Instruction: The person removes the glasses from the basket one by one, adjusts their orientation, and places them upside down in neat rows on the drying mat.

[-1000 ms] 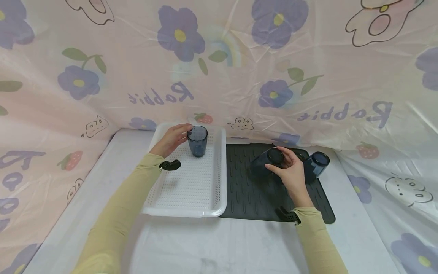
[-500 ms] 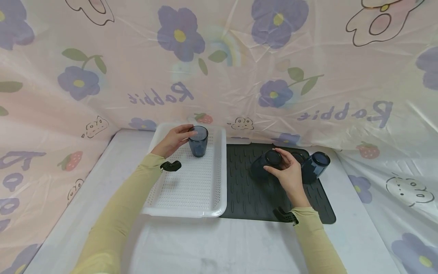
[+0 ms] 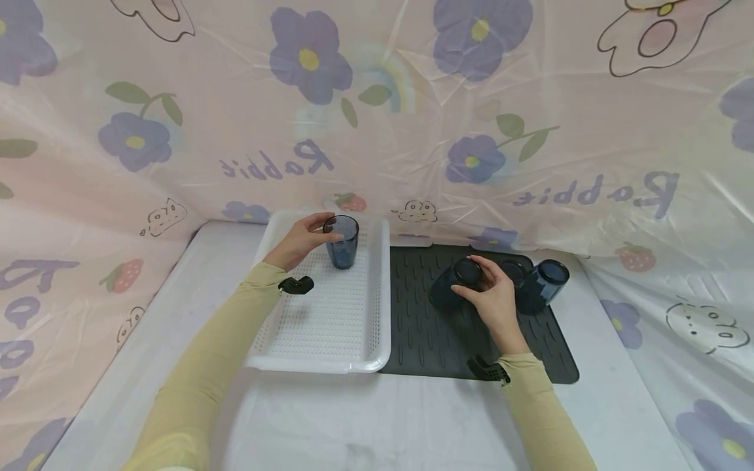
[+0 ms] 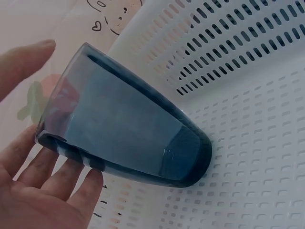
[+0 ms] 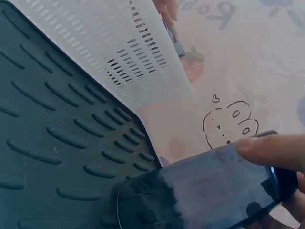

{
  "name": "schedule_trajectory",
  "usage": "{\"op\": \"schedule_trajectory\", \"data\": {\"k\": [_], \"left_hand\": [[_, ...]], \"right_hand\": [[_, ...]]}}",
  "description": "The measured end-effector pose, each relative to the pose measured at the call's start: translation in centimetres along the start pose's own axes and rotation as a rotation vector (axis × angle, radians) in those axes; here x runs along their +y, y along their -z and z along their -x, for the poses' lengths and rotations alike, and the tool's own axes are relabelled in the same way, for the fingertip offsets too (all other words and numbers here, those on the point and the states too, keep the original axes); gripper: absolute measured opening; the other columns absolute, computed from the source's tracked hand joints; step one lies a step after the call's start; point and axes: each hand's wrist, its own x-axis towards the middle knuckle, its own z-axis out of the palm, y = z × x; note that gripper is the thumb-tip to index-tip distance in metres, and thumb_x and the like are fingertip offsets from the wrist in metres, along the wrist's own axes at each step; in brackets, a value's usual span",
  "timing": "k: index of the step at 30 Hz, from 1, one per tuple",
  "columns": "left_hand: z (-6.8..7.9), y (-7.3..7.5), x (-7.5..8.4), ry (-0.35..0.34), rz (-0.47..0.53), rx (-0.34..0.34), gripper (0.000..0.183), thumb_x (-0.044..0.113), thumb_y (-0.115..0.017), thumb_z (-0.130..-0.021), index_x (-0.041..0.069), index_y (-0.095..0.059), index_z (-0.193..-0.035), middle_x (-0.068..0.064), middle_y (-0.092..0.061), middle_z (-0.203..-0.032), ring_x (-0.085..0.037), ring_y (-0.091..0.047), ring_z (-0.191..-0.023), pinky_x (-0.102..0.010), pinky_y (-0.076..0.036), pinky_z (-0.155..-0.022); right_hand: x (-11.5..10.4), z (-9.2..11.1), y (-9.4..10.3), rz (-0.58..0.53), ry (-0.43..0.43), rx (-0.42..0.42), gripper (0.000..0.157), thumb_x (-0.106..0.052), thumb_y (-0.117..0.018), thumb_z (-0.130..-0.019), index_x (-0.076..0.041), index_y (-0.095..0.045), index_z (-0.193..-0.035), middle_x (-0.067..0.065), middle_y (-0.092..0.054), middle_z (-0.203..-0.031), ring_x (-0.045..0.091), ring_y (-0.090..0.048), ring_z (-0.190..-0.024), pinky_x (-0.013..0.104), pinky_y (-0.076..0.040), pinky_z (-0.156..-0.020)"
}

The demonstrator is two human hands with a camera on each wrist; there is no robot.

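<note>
A blue tinted glass (image 3: 341,252) stands upright in the white perforated basket (image 3: 383,314). My left hand (image 3: 300,241) reaches round it from the left near the rim. In the left wrist view its fingers (image 4: 62,176) lie along the glass, while the thumb (image 4: 28,64) is apart from it. On the dark ridged mat (image 3: 424,347), another blue glass (image 3: 450,288) stands upside down, and my right hand (image 3: 493,294) grips it near its base. The right thumb (image 5: 267,150) presses its side in the right wrist view; the other fingers are partly hidden behind it.
Right of my right hand, an upside-down glass (image 3: 538,288) stands on the mat, and one more glass (image 3: 514,269) shows partly behind. A patterned sheet (image 3: 377,150) hangs behind and beside the white table (image 3: 353,425).
My left thumb has come across the front of the glass in the basket. My right hand has shifted slightly left with its glass, uncovering more of the glass behind.
</note>
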Motion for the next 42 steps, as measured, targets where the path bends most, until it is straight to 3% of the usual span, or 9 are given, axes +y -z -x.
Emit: {"op": "schedule_trajectory", "data": {"k": [7,17,22,28,31,36,42], "left_hand": [[0.0,0.0,-0.1,-0.013,-0.008,0.008,0.073,-0.001,-0.073,-0.083,0.005,-0.037,-0.146,-0.01,-0.037,-0.147,-0.026,-0.033,-0.137,-0.041,-0.032,-0.111],[-0.1,-0.1,-0.3,-0.027,-0.011,0.003,0.072,-0.005,-0.071,-0.084,0.005,-0.036,-0.146,-0.011,-0.036,-0.148,-0.027,-0.034,-0.136,-0.04,-0.034,-0.11],[-0.1,0.1,-0.4,-0.022,-0.013,-0.003,0.073,-0.003,-0.071,-0.084,0.006,-0.034,-0.147,-0.011,-0.034,-0.15,-0.029,-0.031,-0.138,-0.043,-0.032,-0.111],[-0.1,0.1,-0.5,-0.023,-0.063,-0.001,0.072,0.002,-0.072,-0.085,0.009,-0.037,-0.147,-0.008,-0.035,-0.15,-0.03,-0.03,-0.138,-0.043,-0.034,-0.11],[-0.1,0.2,-0.6,-0.03,-0.081,0.008,0.071,0.004,-0.074,-0.084,0.01,-0.039,-0.146,-0.007,-0.037,-0.148,-0.029,-0.032,-0.137,-0.043,-0.036,-0.108],[-0.3,0.3,-0.7,-0.031,-0.097,0.018,0.07,0.006,-0.077,-0.082,0.012,-0.043,-0.143,-0.004,-0.041,-0.144,-0.027,-0.035,-0.135,-0.043,-0.039,-0.106],[0.1,0.1,-0.2,-0.016,-0.094,0.003,0.071,0.006,-0.078,-0.08,0.012,-0.043,-0.142,-0.005,-0.043,-0.142,-0.026,-0.038,-0.132,-0.042,-0.042,-0.103]], "right_hand": [[0.3,-0.2,-0.2,0.001,-0.001,0.005,0.07,-0.001,-0.083,-0.072,-0.015,-0.054,-0.134,0.006,-0.057,-0.132,0.022,-0.056,-0.116,0.038,-0.047,-0.099],[1.0,-0.6,-0.6,0.014,0.03,0.015,0.069,-0.001,-0.082,-0.074,-0.013,-0.053,-0.136,0.009,-0.055,-0.133,0.023,-0.055,-0.116,0.038,-0.046,-0.1],[1.3,-0.5,-0.7,0.029,0.062,-0.028,0.07,-0.002,-0.08,-0.077,-0.011,-0.048,-0.139,0.012,-0.052,-0.134,0.026,-0.051,-0.12,0.042,-0.042,-0.103],[1.3,-0.4,-0.3,0.063,0.082,-0.145,0.074,0.005,-0.073,-0.081,-0.013,-0.039,-0.145,0.015,-0.042,-0.141,0.032,-0.041,-0.129,0.053,-0.03,-0.11],[1.1,-0.3,-0.3,0.06,0.078,-0.189,0.076,0.006,-0.071,-0.083,-0.015,-0.036,-0.147,0.014,-0.039,-0.143,0.033,-0.037,-0.132,0.058,-0.029,-0.108],[-0.4,0.2,-0.3,0.047,0.087,-0.21,0.075,0.009,-0.068,-0.084,-0.009,-0.034,-0.147,0.021,-0.035,-0.145,0.04,-0.033,-0.133,0.066,-0.03,-0.103],[-1.7,0.6,-0.4,0.08,0.076,-0.203,0.074,0.011,-0.067,-0.083,-0.007,-0.034,-0.147,0.021,-0.033,-0.146,0.041,-0.031,-0.134,0.065,-0.031,-0.103]]}}
